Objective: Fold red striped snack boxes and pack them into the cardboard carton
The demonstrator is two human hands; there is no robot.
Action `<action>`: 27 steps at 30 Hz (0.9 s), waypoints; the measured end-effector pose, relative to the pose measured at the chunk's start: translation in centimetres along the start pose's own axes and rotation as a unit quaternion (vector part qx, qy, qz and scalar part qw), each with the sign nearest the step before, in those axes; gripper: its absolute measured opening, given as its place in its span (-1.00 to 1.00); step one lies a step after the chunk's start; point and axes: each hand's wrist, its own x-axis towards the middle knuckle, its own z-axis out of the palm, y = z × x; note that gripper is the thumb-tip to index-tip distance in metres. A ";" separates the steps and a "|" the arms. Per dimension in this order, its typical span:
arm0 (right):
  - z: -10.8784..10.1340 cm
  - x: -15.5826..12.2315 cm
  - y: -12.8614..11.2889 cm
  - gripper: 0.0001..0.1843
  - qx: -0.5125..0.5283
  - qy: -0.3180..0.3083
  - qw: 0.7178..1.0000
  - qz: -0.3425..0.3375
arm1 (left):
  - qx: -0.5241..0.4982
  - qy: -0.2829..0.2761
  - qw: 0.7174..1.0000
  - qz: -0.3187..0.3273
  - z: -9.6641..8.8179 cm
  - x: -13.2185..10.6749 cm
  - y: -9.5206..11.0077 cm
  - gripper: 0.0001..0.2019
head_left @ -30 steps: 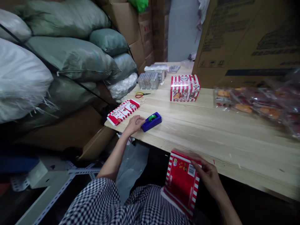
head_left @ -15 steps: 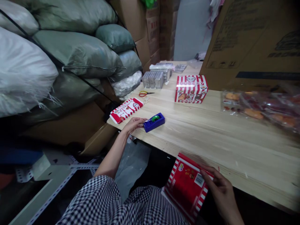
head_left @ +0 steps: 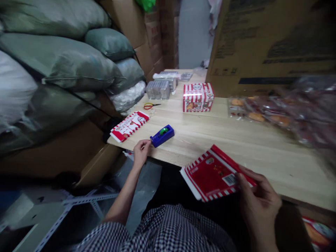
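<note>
My right hand (head_left: 258,199) grips a flat, folded red-and-white striped carton (head_left: 212,173) by its right edge and holds it tilted over the front edge of the wooden table (head_left: 236,140). My left hand (head_left: 141,152) is at the table's front edge, just left of a blue tape dispenser (head_left: 162,135) with a green roll. Its fingers are curled in a pinch at the dispenser's end; what they pinch is too small to make out.
More flat striped cartons (head_left: 130,126) lie at the table's left corner. An assembled striped box (head_left: 198,97), red-handled scissors (head_left: 151,105) and clear plastic trays (head_left: 159,89) sit farther back. Packed snack bags (head_left: 262,112) lie right, a big cardboard box (head_left: 262,45) behind, stacked sacks (head_left: 65,70) left.
My right hand has raised the flat carton from my lap to the table's edge and turned it flatter. My left hand has drawn back from the dispenser toward the table edge, fingers curling.
</note>
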 end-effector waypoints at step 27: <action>2.1 4.7 -1.2 -0.46 -0.178 -0.307 0.904 -0.238 | -0.235 -0.257 0.935 -0.066 14.9 -9.6 11.2 -0.27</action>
